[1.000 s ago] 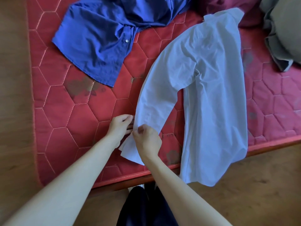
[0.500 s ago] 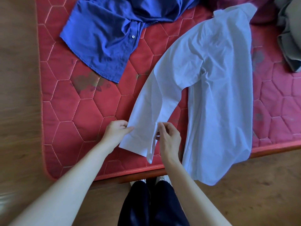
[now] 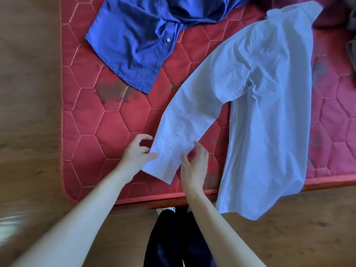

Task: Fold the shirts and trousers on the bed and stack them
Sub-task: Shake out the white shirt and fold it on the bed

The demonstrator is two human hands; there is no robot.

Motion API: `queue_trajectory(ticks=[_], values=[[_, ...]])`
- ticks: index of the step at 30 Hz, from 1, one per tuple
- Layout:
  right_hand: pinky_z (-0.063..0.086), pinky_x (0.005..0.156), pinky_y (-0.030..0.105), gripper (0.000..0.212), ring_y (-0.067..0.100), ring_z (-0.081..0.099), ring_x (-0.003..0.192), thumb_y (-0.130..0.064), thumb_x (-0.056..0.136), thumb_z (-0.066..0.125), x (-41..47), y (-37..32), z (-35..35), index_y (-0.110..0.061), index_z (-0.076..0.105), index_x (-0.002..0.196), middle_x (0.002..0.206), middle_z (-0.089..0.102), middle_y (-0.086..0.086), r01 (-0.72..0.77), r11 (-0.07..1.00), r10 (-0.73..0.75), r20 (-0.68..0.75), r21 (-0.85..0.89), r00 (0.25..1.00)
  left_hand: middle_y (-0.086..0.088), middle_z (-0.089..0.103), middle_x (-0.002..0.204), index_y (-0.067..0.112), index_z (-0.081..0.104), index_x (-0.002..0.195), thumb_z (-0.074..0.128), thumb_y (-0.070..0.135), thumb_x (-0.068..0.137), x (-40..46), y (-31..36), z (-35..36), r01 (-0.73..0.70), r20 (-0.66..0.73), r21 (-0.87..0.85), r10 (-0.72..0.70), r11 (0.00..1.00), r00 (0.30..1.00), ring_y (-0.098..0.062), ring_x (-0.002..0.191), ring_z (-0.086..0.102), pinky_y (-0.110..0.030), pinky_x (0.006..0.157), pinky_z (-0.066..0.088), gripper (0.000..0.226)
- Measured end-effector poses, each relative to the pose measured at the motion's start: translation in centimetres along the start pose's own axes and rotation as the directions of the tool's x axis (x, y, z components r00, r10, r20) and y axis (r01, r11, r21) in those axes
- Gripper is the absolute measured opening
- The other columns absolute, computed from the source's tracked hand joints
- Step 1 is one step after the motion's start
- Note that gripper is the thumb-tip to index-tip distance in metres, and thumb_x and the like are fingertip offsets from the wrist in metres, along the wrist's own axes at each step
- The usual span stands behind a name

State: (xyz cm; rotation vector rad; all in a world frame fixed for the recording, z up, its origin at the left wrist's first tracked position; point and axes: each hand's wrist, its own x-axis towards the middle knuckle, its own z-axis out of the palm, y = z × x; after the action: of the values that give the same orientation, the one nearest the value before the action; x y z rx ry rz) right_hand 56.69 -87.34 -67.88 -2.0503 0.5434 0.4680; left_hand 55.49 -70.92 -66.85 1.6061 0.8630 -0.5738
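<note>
A pale blue shirt (image 3: pixel 269 105) lies spread on the red quilted mattress (image 3: pixel 115 128), its hem hanging over the front edge. One long sleeve (image 3: pixel 185 128) runs down to the left and lies flat. My left hand (image 3: pixel 137 152) rests at the left edge of the cuff, thumb touching the cloth and fingers loosely apart. On the cuff's right edge is my right hand (image 3: pixel 194 163), its fingers spread and holding nothing. A dark blue shirt (image 3: pixel 134 45) lies crumpled at the far left of the bed.
A grey garment (image 3: pixel 352 51) and a maroon cloth (image 3: pixel 331 18) lie at the far right corner. Wooden floor (image 3: pixel 28 112) borders the mattress on the left and in front. My dark-trousered legs (image 3: pixel 173 239) stand against the bed's front edge.
My right hand has let go of the cuff's edge and spread its fingers. The sleeve now lies flat on the mattress. My left hand has loosened at the cuff.
</note>
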Motion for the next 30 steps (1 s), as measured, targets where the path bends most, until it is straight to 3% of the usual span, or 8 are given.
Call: queue_trajectory(ticks=[3, 7, 11, 18, 21, 25, 27, 30], values=[[0.043, 0.087, 0.02, 0.054, 0.008, 0.053, 0.118, -0.035, 0.09, 0.063, -0.6, 1.1, -1.2, -0.021, 0.043, 0.138, 0.128, 0.054, -0.011, -0.194, 0.966, 0.175, 0.119, 0.169, 0.977, -0.008, 0.072, 0.104, 0.025, 0.054, 0.125, 0.075, 0.009, 0.081, -0.7, 0.5, 0.0, 0.078, 0.066, -0.177, -0.067, 0.981, 0.996, -0.023, 0.097, 0.07, -0.034, 0.086, 0.054, 0.052], [0.045, 0.068, 0.029, 0.024, 0.016, 0.054, 0.075, -0.031, 0.093, 0.06, -2.2, 1.1, -1.6, -0.009, 0.055, 0.084, 0.079, 0.056, 0.002, -0.343, 0.88, 0.208, 0.382, 0.329, 0.901, -0.005, 0.075, 0.101, 0.014, 0.067, 0.113, 0.067, 0.009, 0.087, -2.3, 1.4, -0.6, 0.077, 0.17, -0.31, -0.024, 0.948, 0.985, -0.018, 0.092, 0.072, -0.021, 0.065, 0.056, 0.026], [0.041, 0.058, 0.025, 0.027, 0.014, 0.049, 0.061, -0.022, 0.09, 0.061, -4.6, -0.9, -1.8, 0.0, 0.055, 0.075, 0.065, 0.051, 0.003, -0.26, 0.879, 0.162, 0.262, 0.401, 0.951, -0.013, 0.074, 0.098, 0.005, 0.07, 0.103, 0.066, 0.007, 0.089, -3.6, 2.3, -2.2, -0.006, 0.14, -0.15, 0.027, 0.989, 0.99, -0.02, 0.083, 0.072, -0.021, 0.065, 0.056, 0.015], [0.043, 0.058, 0.026, 0.027, 0.013, 0.049, 0.06, -0.026, 0.091, 0.062, -10.1, -4.5, 1.7, -0.01, 0.057, 0.07, 0.061, 0.053, -0.002, -0.101, 0.833, 0.056, 0.098, 0.545, 0.994, -0.007, 0.076, 0.09, 0.015, 0.075, 0.088, 0.075, 0.013, 0.081, -4.4, 4.2, -8.2, -0.183, 0.169, -0.092, 0.197, 0.979, 0.966, -0.016, 0.079, 0.073, -0.017, 0.066, 0.054, 0.008], [0.042, 0.06, 0.031, 0.029, 0.016, 0.047, 0.061, -0.024, 0.091, 0.061, -11.3, -4.2, 5.7, -0.005, 0.053, 0.07, 0.06, 0.052, 0.002, -0.189, 0.856, 0.168, 0.088, 0.48, 0.982, -0.017, 0.071, 0.092, 0.012, 0.072, 0.086, 0.07, 0.004, 0.085, -3.4, 2.2, -9.7, -0.157, 0.135, 0.064, 0.147, 0.985, 0.98, -0.023, 0.083, 0.065, -0.033, 0.081, 0.048, 0.007], [0.052, 0.072, 0.047, 0.033, 0.02, 0.054, 0.066, -0.03, 0.09, 0.06, -11.3, -3.4, 9.1, 0.002, 0.057, 0.081, 0.068, 0.058, 0.006, -0.151, 0.898, 0.128, 0.082, 0.413, 0.988, -0.008, 0.069, 0.087, 0.008, 0.071, 0.098, 0.073, 0.006, 0.083, -1.2, 0.0, -11.6, -0.167, 0.052, 0.106, 0.162, 0.98, 0.985, -0.017, 0.08, 0.062, -0.026, 0.071, 0.047, 0.015], [0.053, 0.082, 0.049, 0.027, 0.019, 0.063, 0.077, -0.031, 0.092, 0.056, -11.2, -2.5, 9.9, -0.006, 0.062, 0.085, 0.079, 0.067, 0.003, -0.189, 0.941, 0.157, 0.133, 0.28, 0.979, -0.012, 0.07, 0.096, 0.005, 0.068, 0.106, 0.071, 0.002, 0.082, -0.4, -1.4, -12.0, -0.166, 0.005, 0.198, 0.169, 0.966, 0.986, -0.023, 0.087, 0.065, -0.033, 0.08, 0.051, 0.024], [0.049, 0.08, 0.035, 0.027, 0.017, 0.063, 0.099, -0.036, 0.096, 0.048, -10.5, -1.0, 10.0, -0.017, 0.061, 0.111, 0.102, 0.066, -0.005, -0.118, 0.993, 0.118, 0.022, -0.006, 0.993, -0.013, 0.062, 0.12, 0.009, 0.059, 0.122, 0.062, 0.009, 0.088, 0.2, -3.6, -11.6, -0.151, -0.053, 0.624, 0.235, 0.767, 0.971, -0.031, 0.107, 0.058, -0.037, 0.088, 0.045, 0.034]])
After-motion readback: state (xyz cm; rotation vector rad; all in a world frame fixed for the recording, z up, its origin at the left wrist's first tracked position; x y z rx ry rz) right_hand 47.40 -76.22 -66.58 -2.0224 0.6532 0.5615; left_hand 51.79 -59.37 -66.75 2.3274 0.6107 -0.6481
